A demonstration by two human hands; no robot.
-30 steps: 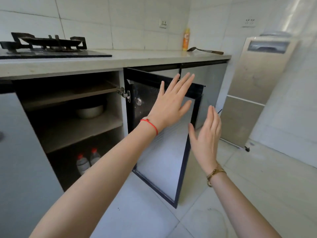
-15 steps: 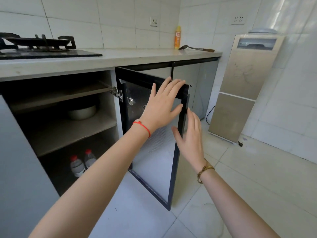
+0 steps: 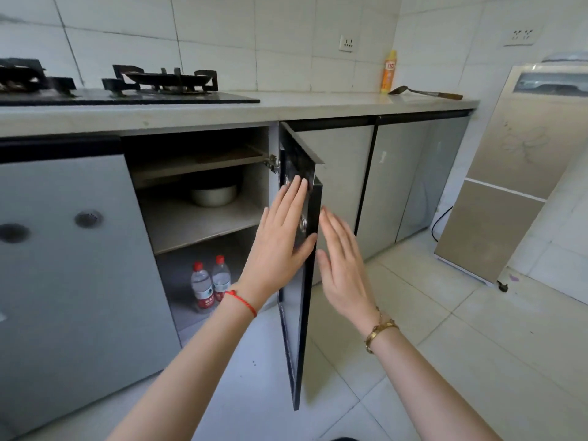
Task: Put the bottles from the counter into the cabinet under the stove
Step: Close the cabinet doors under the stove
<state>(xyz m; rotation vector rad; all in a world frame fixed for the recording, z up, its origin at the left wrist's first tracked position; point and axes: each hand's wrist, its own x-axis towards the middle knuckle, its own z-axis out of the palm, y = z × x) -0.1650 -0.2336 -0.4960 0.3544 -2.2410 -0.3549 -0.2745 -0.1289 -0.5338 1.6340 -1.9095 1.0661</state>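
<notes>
Two clear water bottles (image 3: 208,286) with red caps and red labels stand upright side by side on the bottom floor of the open cabinet (image 3: 203,224) under the stove (image 3: 133,90). The cabinet's dark-framed door (image 3: 300,313) stands swung out, edge-on to me. My left hand (image 3: 280,240) lies flat, fingers spread, on the door's inner face. My right hand (image 3: 342,268) is flat and empty on the door's outer side, close to its edge. A yellow-orange bottle (image 3: 388,71) stands on the counter (image 3: 318,105) at the back right by the wall.
A metal bowl (image 3: 213,194) sits on the cabinet's middle shelf. A spatula (image 3: 424,92) lies on the counter near the yellow-orange bottle. A beige appliance (image 3: 515,173) stands on the tiled floor at the right, with a cord beside it. Shut cabinet doors flank the open one.
The view has shifted right and pulled back. The door has swung further toward shut, now edge-on, and both flat hands have moved in against its two sides.
</notes>
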